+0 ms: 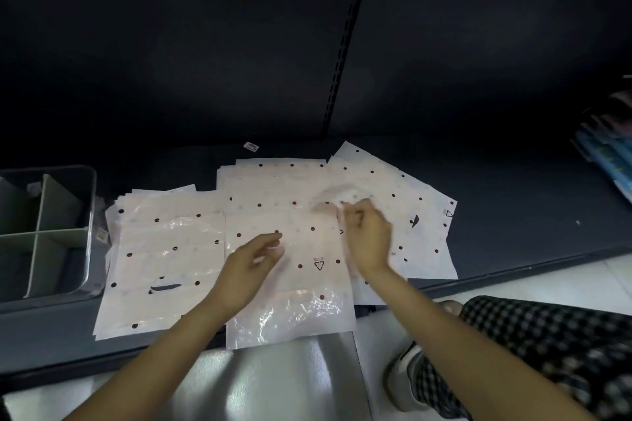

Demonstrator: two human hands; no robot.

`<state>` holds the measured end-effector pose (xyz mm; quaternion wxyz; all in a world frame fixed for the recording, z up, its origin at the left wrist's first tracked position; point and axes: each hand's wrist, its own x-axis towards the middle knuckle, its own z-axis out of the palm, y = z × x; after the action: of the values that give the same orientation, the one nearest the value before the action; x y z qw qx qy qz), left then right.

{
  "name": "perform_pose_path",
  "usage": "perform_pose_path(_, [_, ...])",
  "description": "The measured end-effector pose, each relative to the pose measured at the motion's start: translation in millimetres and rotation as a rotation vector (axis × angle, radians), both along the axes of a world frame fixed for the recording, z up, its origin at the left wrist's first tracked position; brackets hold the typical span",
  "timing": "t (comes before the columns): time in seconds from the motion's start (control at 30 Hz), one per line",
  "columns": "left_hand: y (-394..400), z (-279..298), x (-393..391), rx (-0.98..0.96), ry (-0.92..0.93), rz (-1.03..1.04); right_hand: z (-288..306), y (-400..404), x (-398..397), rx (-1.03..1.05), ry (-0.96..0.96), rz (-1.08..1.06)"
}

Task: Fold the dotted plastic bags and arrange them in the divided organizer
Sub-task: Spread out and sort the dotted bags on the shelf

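Note:
Several white plastic bags with dark dots lie spread on a dark shelf (513, 202). One stack lies at the left (164, 249), one bag in the middle (301, 284) hangs over the shelf's front edge, and more lie at the right (410, 208). My left hand (254, 263) hovers over the middle bag with relaxed, slightly spread fingers and holds nothing. My right hand (366, 232) has its fingers curled and pinches a raised, blurred fold of a bag near the top of the middle bag. The divided organizer (90, 215), a clear bin with grey partitions, stands at the far left.
A small white label (251, 146) lies at the back of the shelf. Blue packaged goods (608, 147) lean at the far right. My knee in checked trousers (547, 345) and a shoe (407, 383) are on the pale floor in front of the shelf.

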<state>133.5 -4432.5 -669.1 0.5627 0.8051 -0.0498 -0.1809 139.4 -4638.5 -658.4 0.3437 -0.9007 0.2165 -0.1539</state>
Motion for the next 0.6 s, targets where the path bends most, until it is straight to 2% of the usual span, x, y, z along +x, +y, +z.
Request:
perform_pose_path(0.1, [-9,9,-3,-0.304,0.312,0.062,11,59,-10,0.251,0.079,0.221])
perform_pose_path(0.13, [-8,11,-1,-0.363,0.359,0.101,12,73,-15,0.329,0.117,0.325])
perform_pose_path(0.17, [-5,14,2,-0.363,0.351,0.141,12,83,-20,0.402,0.162,0.423])
perform_pose_path(0.23, [3,15,10,-0.231,0.268,0.277,9,88,-25,0.536,0.241,0.543])
perform_pose_path(0.3, [15,9,18,-0.058,0.258,0.455,1,74,-24,0.583,0.230,0.519])
perform_pose_path(0.33, [24,6,23,0.007,0.259,0.505,-5,60,-20,0.549,0.193,0.463])
perform_pose_path(0.4, [43,2,32,0.128,0.234,0.489,-19,20,-14,0.347,0.151,0.325])
perform_pose_path(0.5, [76,3,40,0.252,0.178,0.378,-39,-53,-14,-0.021,0.277,0.122])
perform_pose_path(0.6, [107,0,43,0.375,0.075,0.402,-52,-107,-26,-0.137,0.420,-0.017])
